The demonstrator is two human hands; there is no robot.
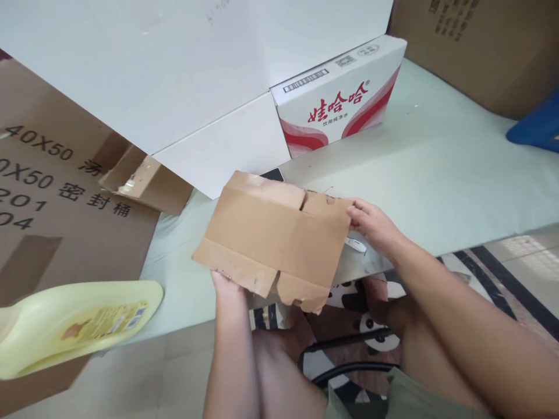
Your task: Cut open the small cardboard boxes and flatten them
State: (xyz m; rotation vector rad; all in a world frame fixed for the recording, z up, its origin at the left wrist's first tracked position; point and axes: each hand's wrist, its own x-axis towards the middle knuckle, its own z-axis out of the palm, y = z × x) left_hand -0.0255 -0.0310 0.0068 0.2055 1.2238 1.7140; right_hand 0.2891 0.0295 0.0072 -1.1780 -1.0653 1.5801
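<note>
A torn, flattened piece of brown cardboard (266, 233) with creases and ragged flaps is held up in front of me, tilted. My right hand (371, 224) pinches its right edge between thumb and fingers. At the lower left edge is my left hand (229, 281), gripping from beneath, with most of its fingers hidden behind the cardboard. A slim white object (356, 244) lies on the table below my right hand; its kind is unclear. Behind the cardboard, a dark flat object (273, 174) shows only in part.
A white carton with red print (336, 110) and a large white board (209, 70) stand across the pale green table (441, 174). Printed brown cartons (87, 192) are at left, near a yellow bottle (82, 326). A blue object (535, 125) sits at far right.
</note>
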